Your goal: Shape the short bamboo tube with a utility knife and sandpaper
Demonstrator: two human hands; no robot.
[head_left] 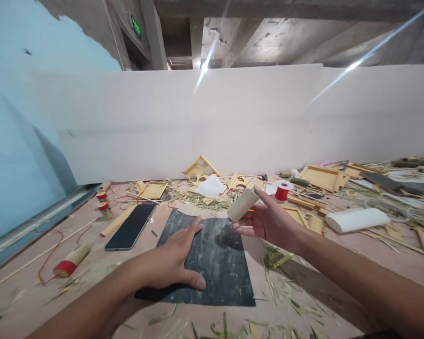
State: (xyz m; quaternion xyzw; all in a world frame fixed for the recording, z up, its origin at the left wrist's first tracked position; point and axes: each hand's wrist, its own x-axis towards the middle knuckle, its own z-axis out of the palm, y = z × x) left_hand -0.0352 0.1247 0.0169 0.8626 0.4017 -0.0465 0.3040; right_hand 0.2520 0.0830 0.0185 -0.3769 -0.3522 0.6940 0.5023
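Note:
A dark, worn sheet lies on the table in front of me. My left hand rests on its left part, thumb and fingers spread, holding nothing. Raised over the sheet's upper right corner, my right hand holds a pale wooden cylinder between thumb and fingers, tilted with its upper end to the right. A small orange tip shows beside the fingers; what it belongs to is hidden. The cylinder does not touch the sheet.
A phone lies left of the sheet, near a red-banded cylinder with red thread. Behind are shavings, a white crumpled piece and yellow frames. A red spool and a white roll are at right.

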